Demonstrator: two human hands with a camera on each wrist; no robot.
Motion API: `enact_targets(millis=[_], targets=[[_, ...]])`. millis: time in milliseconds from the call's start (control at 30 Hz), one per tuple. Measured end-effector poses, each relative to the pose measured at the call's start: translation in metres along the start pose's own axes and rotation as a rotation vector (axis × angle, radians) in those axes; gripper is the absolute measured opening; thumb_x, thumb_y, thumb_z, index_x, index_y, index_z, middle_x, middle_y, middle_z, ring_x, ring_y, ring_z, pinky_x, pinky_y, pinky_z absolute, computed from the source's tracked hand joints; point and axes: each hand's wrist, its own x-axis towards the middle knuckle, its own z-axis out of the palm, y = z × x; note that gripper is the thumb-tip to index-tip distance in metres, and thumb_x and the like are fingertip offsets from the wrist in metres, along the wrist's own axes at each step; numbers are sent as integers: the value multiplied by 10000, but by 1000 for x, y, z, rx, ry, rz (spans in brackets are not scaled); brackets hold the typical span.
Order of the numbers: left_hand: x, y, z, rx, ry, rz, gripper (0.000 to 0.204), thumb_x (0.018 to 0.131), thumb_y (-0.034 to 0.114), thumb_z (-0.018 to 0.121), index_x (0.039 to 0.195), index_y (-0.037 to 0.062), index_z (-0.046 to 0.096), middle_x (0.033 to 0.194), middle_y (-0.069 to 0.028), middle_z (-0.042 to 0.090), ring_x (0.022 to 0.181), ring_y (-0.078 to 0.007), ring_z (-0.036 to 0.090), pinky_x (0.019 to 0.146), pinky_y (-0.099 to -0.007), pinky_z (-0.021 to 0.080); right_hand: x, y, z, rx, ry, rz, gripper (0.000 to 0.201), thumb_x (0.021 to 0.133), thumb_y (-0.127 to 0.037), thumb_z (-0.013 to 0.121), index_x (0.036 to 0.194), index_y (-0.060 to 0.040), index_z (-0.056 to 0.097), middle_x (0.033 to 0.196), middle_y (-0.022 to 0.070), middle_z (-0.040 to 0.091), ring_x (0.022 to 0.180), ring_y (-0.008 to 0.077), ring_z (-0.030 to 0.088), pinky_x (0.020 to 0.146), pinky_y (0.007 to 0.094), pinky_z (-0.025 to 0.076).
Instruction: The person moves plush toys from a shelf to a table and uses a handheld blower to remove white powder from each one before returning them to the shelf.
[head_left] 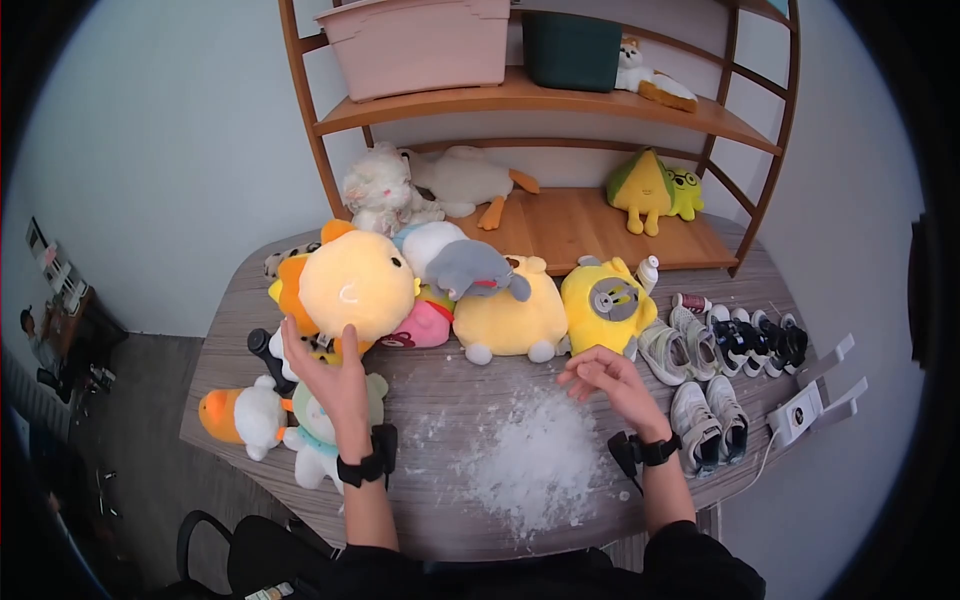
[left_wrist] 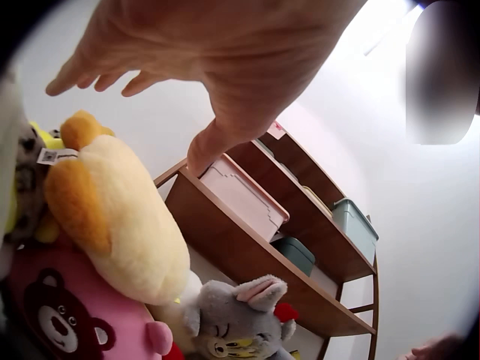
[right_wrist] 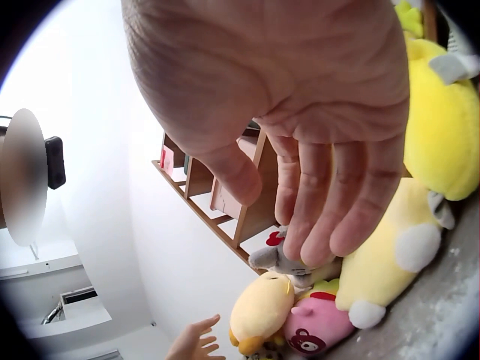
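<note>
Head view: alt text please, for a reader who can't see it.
Two open, empty hands, left and right, hover over a grey table with a white flaky pile near its middle. Plush toys crowd behind and to the left, shoes stand at right, and a wooden shelf rises behind.

Layout relative to the hands: flakes [head_left: 535,465] on the table [head_left: 425,520], between left hand [head_left: 335,392] and right hand [head_left: 612,388]; plush toys [head_left: 510,310] beyond, shelf unit [head_left: 560,225] behind these; shoes [head_left: 695,430] right of the right hand.
</note>
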Motion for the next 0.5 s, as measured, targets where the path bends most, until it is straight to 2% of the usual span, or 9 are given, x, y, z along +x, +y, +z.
enact_targets(millis=[67, 100, 200, 233, 333, 367, 400, 500], targets=[[-9, 23, 0, -306, -29, -30, 606, 889, 127, 712, 1393, -45, 421, 1479, -254, 372, 1354, -292, 405, 1098, -425, 366, 9, -5, -6, 6, 5, -24, 195, 1005, -179, 564, 1124, -35, 623, 1034, 89, 717, 855, 121, 649, 745, 261, 515], [-12, 31, 7, -408, 20, 49, 324, 941, 102, 647, 1222, -29, 552, 1197, -198, 617, 1058, -192, 613, 872, -313, 504, 12, -8, -9, 9, 10, -35, 193, 1004, -176, 567, 1123, -35, 623, 1031, 87, 717, 857, 118, 647, 745, 260, 513], [-5, 29, 9, -684, -353, -183, 188, 976, 149, 597, 1101, 9, 610, 821, -98, 688, 709, -131, 634, 628, -244, 471, 22, -33, -12, -34, 76, -91, 196, 991, -177, 594, 1113, -27, 623, 1029, 78, 714, 853, 108, 639, 749, 256, 508], [-5, 42, 22, -665, -210, -167, 158, 992, 176, 576, 1023, 29, 626, 599, -30, 611, 474, -66, 488, 465, -198, 331, 26, -44, -15, -50, 75, -165, 207, 976, -188, 621, 1104, -26, 623, 1030, 71, 710, 848, 102, 632, 763, 251, 503], [-2, 41, 36, -743, -222, -246, 148, 990, 170, 586, 1032, 35, 627, 601, -13, 584, 453, -36, 429, 432, -180, 283, 36, -77, -39, -207, 180, -217, 209, 963, -187, 636, 1102, -32, 623, 1030, 70, 706, 854, 102, 631, 784, 251, 502], [-3, 43, 42, -777, -241, -260, 132, 988, 161, 587, 1031, 43, 630, 567, 19, 517, 439, -18, 367, 415, -180, 230, 41, -88, -53, -201, 199, -206, 198, 955, -167, 635, 1104, -37, 625, 1025, 68, 703, 871, 102, 633, 777, 256, 504], [-2, 41, 46, -786, -274, -273, 134, 987, 163, 594, 1026, 41, 631, 566, 12, 532, 437, -20, 372, 419, -179, 232, 49, -95, -70, -272, 229, -249, 194, 958, -181, 620, 1099, -47, 629, 1024, 54, 704, 874, 102, 634, 753, 262, 509], [-3, 34, 53, -791, -336, -316, 135, 983, 167, 608, 1010, 38, 636, 559, 7, 548, 434, -20, 374, 424, -178, 225, 75, -111, -126, -353, 434, -218, 222, 963, -248, 594, 1090, -69, 630, 1020, 33, 704, 860, 110, 635, 730, 264, 512]])
